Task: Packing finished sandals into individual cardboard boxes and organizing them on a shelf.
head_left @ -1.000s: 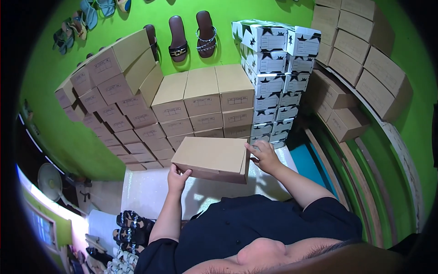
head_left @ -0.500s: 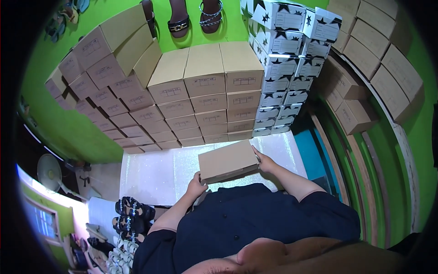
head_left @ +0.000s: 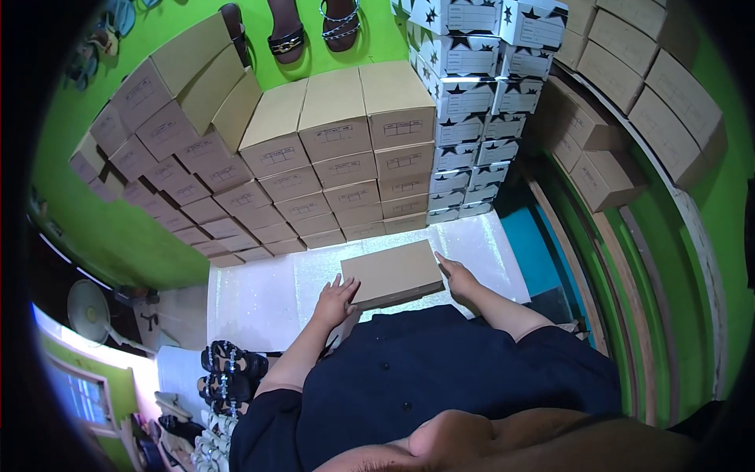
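A plain brown cardboard box (head_left: 391, 271) sits low before me on the glittery white table cover (head_left: 252, 303), its long side toward my body. My left hand (head_left: 336, 300) touches its left end, fingers spread, with the fingertips over the top edge. At the opposite end is my right hand (head_left: 458, 277), its fingers stretched forward along the short side. The undersides of both hands are hidden. No writing shows on the box top.
Stacked brown shoeboxes (head_left: 338, 130) and white boxes with black stars (head_left: 464, 55) line the table's back. Sandals (head_left: 340, 27) hang on the green wall. More brown boxes (head_left: 605, 177) fill racks at right. Black strappy sandals (head_left: 228, 366) and a fan (head_left: 88, 312) stand at left.
The box has turned slightly and appears lowered onto the table. My left hand has gone from gripping its corner to lying spread on its end; the right fingers have straightened. The view has shifted slightly.
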Available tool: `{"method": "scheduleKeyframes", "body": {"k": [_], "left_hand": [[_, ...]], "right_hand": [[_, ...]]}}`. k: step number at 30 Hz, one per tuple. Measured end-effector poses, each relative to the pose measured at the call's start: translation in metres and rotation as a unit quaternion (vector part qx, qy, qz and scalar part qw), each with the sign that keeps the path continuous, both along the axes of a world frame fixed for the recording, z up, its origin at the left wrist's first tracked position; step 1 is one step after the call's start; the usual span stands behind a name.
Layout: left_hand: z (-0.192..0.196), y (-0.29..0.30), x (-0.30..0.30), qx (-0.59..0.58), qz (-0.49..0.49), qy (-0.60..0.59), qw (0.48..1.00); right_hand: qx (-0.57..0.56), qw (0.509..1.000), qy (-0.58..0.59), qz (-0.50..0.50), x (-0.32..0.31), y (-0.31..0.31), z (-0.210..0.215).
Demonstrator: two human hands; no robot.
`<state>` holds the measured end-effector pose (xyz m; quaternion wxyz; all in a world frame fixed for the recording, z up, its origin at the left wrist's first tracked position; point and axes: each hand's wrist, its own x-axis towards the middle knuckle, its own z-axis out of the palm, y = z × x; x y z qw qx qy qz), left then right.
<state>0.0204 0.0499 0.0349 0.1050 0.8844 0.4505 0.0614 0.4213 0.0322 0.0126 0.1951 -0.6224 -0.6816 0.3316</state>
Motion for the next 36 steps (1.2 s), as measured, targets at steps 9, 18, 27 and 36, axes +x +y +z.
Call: {"method": "scheduleKeyframes", "body": {"k": [9, 18, 27, 36], "left_hand": [[-0.017, 0.003, -0.002, 0.068, -0.044, 0.022, 0.996], [0.027, 0.039, 0.004, 0.060, 0.078, -0.175, 0.980], [0.047, 0.088, 0.032, -0.017, 0.315, -0.222, 0.923], [-0.020, 0.055, 0.042, -0.093, 0.328, -0.087, 0.936]], "right_hand": [[0.086, 0.995, -0.042, 0.015, 0.022, -0.018, -0.028], [0.173, 0.979, -0.101, 0.030, 0.021, -0.023, -0.026], [0.127, 0.972, -0.164, 0.109, 0.003, -0.035, 0.006], [0.142, 0.962, -0.183, 0.145, 0.004, -0.032, 0.008]]}}
